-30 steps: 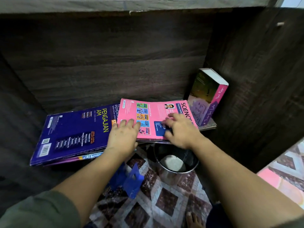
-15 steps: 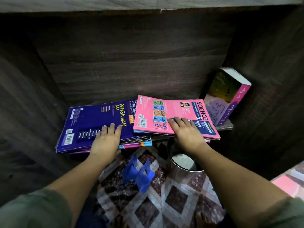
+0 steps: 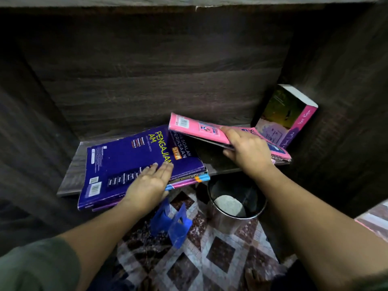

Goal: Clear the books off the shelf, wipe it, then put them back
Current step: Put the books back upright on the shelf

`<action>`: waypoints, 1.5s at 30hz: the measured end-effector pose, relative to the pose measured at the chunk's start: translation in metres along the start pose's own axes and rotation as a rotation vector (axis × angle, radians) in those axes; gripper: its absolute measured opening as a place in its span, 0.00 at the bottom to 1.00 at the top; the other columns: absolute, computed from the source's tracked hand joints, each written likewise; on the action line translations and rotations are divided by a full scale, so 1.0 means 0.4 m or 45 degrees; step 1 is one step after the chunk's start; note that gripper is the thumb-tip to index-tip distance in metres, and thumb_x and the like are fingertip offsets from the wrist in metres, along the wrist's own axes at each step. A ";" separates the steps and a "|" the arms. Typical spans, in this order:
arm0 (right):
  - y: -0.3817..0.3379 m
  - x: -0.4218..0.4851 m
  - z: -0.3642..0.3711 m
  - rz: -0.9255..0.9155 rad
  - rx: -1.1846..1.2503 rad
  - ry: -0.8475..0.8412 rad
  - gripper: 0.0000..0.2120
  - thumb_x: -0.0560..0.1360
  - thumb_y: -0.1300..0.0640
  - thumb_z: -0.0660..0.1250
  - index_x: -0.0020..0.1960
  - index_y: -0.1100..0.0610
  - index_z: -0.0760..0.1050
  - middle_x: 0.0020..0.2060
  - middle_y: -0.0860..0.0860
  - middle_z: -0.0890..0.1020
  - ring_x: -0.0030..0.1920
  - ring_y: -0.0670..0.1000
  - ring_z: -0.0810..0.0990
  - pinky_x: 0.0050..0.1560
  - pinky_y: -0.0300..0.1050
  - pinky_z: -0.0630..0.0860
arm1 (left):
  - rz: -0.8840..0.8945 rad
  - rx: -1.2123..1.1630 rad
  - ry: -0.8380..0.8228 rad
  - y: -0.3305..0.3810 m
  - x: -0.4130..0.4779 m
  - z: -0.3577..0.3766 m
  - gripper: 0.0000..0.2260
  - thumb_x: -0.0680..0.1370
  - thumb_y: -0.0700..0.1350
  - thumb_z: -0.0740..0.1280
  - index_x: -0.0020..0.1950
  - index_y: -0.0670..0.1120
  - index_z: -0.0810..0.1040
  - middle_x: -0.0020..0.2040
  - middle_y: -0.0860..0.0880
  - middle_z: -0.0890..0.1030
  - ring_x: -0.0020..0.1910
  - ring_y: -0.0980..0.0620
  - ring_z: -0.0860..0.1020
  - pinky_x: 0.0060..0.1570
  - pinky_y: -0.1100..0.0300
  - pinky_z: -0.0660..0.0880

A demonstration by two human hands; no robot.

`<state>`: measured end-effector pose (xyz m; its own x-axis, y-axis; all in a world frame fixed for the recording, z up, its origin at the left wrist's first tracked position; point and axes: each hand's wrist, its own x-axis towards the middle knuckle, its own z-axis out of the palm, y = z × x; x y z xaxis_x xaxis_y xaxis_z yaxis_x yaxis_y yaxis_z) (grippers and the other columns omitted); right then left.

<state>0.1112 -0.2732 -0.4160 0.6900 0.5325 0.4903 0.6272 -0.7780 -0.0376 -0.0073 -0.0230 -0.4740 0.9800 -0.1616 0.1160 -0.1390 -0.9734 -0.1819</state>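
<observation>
Left hand (image 3: 150, 181) in middle of frame, flat, fingers straight, pressing on big blue book (image 3: 134, 164). Blue book on top of small pile, lying flat on dark wooden shelf (image 3: 71, 175), front edge sticking out past shelf. Right hand (image 3: 246, 148) right of middle, fingers on top and thumb under, holding pink book (image 3: 195, 128), left end tipped up off shelf. Thick book with pink spine (image 3: 289, 116) upper right, leaning on side wall. Below shelf: metal bucket (image 3: 228, 219) and blue plastic piece (image 3: 172, 219) on patterned floor (image 3: 210, 259).
</observation>
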 end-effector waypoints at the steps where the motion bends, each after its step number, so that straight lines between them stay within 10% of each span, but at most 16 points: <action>1: 0.003 0.006 -0.009 0.011 0.000 0.057 0.33 0.58 0.57 0.81 0.62 0.60 0.77 0.50 0.58 0.84 0.46 0.59 0.84 0.39 0.48 0.79 | 0.021 -0.005 0.030 0.009 -0.005 0.004 0.42 0.52 0.47 0.85 0.62 0.35 0.78 0.57 0.38 0.82 0.51 0.37 0.82 0.47 0.44 0.79; 9: -0.039 0.051 -0.024 0.018 0.068 0.269 0.34 0.59 0.58 0.79 0.63 0.60 0.76 0.52 0.57 0.83 0.45 0.59 0.83 0.38 0.48 0.79 | 0.255 0.033 0.199 0.102 0.035 0.017 0.40 0.53 0.51 0.84 0.62 0.40 0.79 0.58 0.43 0.82 0.53 0.42 0.82 0.51 0.48 0.79; 14: -0.080 0.059 0.047 -0.079 0.071 -0.067 0.31 0.61 0.58 0.77 0.63 0.56 0.77 0.54 0.56 0.83 0.50 0.60 0.82 0.48 0.52 0.78 | 0.163 0.224 0.394 0.089 0.055 -0.020 0.36 0.55 0.61 0.80 0.57 0.47 0.74 0.51 0.46 0.74 0.47 0.45 0.72 0.44 0.51 0.65; 18: -0.054 0.061 0.040 -0.011 0.092 -0.380 0.30 0.72 0.53 0.71 0.73 0.47 0.67 0.67 0.50 0.75 0.64 0.56 0.76 0.60 0.50 0.73 | 0.053 0.262 0.660 0.034 -0.001 0.015 0.51 0.51 0.62 0.80 0.68 0.49 0.63 0.70 0.42 0.64 0.71 0.41 0.61 0.66 0.48 0.58; 21: -0.076 0.063 0.028 -0.074 0.011 -0.417 0.29 0.74 0.52 0.68 0.74 0.46 0.65 0.67 0.50 0.76 0.63 0.56 0.76 0.61 0.50 0.72 | -0.029 0.210 0.495 0.015 0.005 -0.010 0.72 0.47 0.66 0.79 0.79 0.47 0.40 0.79 0.39 0.41 0.77 0.40 0.41 0.73 0.42 0.39; 25: -0.135 0.044 0.041 -0.151 -0.054 -0.444 0.28 0.75 0.49 0.67 0.74 0.46 0.64 0.66 0.50 0.76 0.61 0.57 0.75 0.62 0.49 0.70 | -0.143 0.289 0.244 0.017 0.032 -0.038 0.78 0.43 0.67 0.79 0.78 0.38 0.37 0.78 0.40 0.37 0.77 0.41 0.38 0.68 0.33 0.34; 31: -0.134 0.012 0.060 -0.243 0.076 -0.654 0.42 0.70 0.35 0.67 0.78 0.46 0.54 0.76 0.50 0.61 0.74 0.53 0.60 0.73 0.54 0.57 | -0.231 0.299 0.045 0.024 0.051 -0.038 0.72 0.46 0.70 0.77 0.76 0.35 0.47 0.76 0.39 0.60 0.76 0.42 0.59 0.66 0.28 0.47; 36: -0.106 -0.029 0.075 -0.171 -0.261 -0.616 0.55 0.66 0.42 0.75 0.78 0.44 0.41 0.78 0.51 0.52 0.76 0.56 0.54 0.74 0.59 0.52 | -0.293 0.284 -0.039 0.076 0.091 -0.055 0.64 0.63 0.71 0.70 0.73 0.39 0.29 0.79 0.42 0.41 0.78 0.44 0.41 0.68 0.30 0.42; 45: -0.046 0.023 0.058 0.122 -0.092 -0.720 0.56 0.61 0.42 0.79 0.78 0.42 0.48 0.77 0.52 0.55 0.76 0.58 0.54 0.74 0.61 0.52 | -0.156 -0.110 -0.093 0.080 0.149 -0.064 0.50 0.66 0.77 0.57 0.79 0.48 0.51 0.79 0.46 0.52 0.78 0.47 0.51 0.74 0.40 0.48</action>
<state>0.1144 -0.2463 -0.4310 0.8410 0.5382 -0.0550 0.5395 -0.8419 0.0106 0.0429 -0.0677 -0.4479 0.9977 -0.0317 0.0603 -0.0264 -0.9960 -0.0856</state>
